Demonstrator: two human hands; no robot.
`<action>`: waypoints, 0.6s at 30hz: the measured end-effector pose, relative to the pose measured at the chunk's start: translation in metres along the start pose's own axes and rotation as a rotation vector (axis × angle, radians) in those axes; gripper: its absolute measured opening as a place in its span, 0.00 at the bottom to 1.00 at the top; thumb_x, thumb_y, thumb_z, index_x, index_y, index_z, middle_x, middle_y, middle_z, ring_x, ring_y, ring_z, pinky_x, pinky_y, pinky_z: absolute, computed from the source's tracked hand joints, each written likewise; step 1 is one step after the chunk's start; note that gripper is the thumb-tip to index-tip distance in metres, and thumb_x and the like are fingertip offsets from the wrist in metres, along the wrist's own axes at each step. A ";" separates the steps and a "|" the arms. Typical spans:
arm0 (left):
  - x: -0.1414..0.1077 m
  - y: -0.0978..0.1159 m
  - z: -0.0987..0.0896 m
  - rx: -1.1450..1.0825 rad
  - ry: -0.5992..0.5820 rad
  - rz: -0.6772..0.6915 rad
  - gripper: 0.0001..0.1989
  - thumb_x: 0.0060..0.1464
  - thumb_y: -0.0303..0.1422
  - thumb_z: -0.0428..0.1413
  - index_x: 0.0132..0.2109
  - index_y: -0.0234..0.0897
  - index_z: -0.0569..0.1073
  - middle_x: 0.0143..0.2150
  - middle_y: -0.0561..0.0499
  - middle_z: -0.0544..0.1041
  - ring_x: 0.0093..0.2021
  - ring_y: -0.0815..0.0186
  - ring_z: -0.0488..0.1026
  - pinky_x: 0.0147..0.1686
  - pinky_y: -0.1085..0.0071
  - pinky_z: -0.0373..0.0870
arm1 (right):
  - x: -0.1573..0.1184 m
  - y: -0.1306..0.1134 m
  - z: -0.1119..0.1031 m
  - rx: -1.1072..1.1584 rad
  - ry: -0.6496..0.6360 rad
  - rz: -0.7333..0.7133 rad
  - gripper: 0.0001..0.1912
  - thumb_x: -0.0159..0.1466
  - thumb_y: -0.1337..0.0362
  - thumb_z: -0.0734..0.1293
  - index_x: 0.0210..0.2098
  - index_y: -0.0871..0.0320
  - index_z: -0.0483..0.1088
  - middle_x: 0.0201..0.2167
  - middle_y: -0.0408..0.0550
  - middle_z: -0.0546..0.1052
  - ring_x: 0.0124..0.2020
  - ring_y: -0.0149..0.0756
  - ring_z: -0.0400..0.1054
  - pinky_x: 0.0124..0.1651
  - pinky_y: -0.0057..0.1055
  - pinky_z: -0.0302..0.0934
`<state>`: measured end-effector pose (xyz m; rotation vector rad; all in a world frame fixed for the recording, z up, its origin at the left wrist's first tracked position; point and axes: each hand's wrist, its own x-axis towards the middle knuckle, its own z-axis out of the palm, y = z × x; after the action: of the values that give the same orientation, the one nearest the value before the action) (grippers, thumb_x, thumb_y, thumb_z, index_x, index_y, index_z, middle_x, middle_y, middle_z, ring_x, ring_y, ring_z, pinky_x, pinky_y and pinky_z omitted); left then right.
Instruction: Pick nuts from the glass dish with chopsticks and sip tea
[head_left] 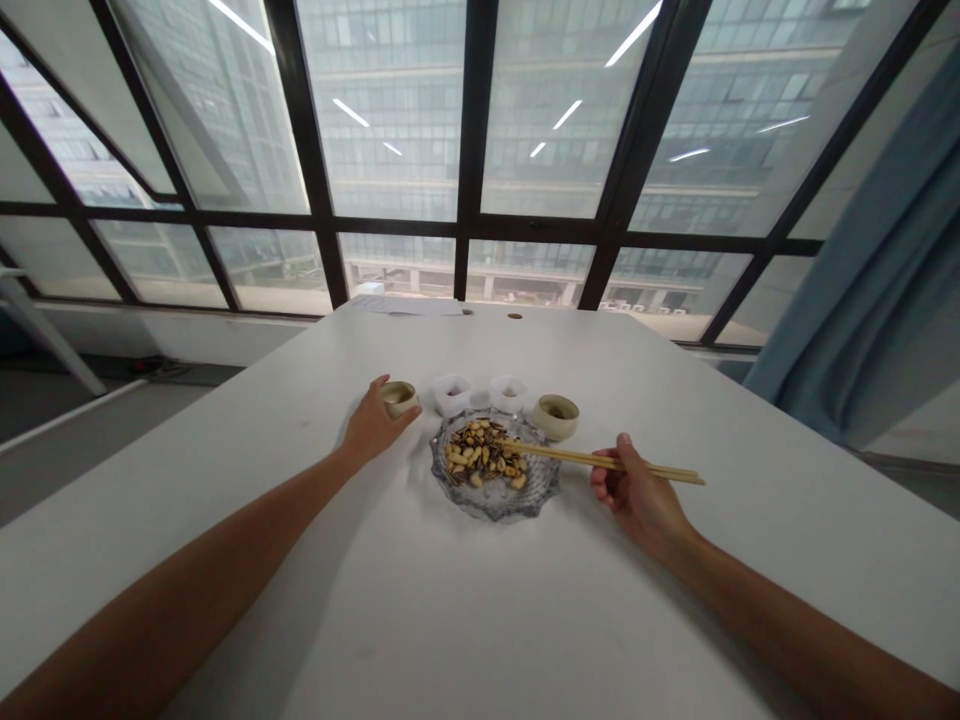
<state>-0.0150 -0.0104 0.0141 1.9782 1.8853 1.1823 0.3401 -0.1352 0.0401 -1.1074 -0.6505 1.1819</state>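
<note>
My left hand (375, 422) is wrapped round a small green cup (400, 402) at the left, thumb and fingers on its sides. In my right hand (637, 492) is a pair of wooden chopsticks (585, 457), held from the right with their tips among the nuts and seeds (484, 455). These lie heaped in a scalloped clear glass plate (541, 492) between my hands. Whether the tips pinch a piece is too small to tell. Behind the plate stand two small white bowls, the left one (451, 404) and the right one (508, 403), and a second green cup (556, 430).
All this stands on a long white table (450, 620). Papers (409, 306) and a small brown disc (514, 316) lie at its far end. Beyond are large windows with dark frames (471, 110). A blue curtain (870, 270) hangs at the right.
</note>
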 end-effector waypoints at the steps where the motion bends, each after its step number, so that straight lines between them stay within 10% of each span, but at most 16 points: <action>1: 0.000 0.000 -0.001 0.005 -0.006 -0.009 0.41 0.52 0.48 0.63 0.66 0.35 0.58 0.64 0.35 0.71 0.61 0.50 0.72 0.60 0.55 0.68 | 0.001 0.000 0.000 0.000 0.000 0.008 0.27 0.53 0.41 0.76 0.23 0.60 0.73 0.14 0.45 0.73 0.13 0.28 0.63 0.13 0.22 0.57; 18: 0.002 -0.001 -0.001 0.023 -0.013 0.036 0.38 0.52 0.48 0.62 0.65 0.36 0.62 0.64 0.37 0.70 0.63 0.51 0.70 0.62 0.57 0.66 | 0.012 0.003 -0.009 -0.041 -0.131 0.018 0.20 0.54 0.50 0.79 0.26 0.61 0.75 0.18 0.47 0.77 0.17 0.29 0.69 0.17 0.22 0.63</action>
<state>-0.0171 -0.0085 0.0152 2.0350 1.8730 1.1599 0.3501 -0.1269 0.0324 -1.0787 -0.7699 1.2695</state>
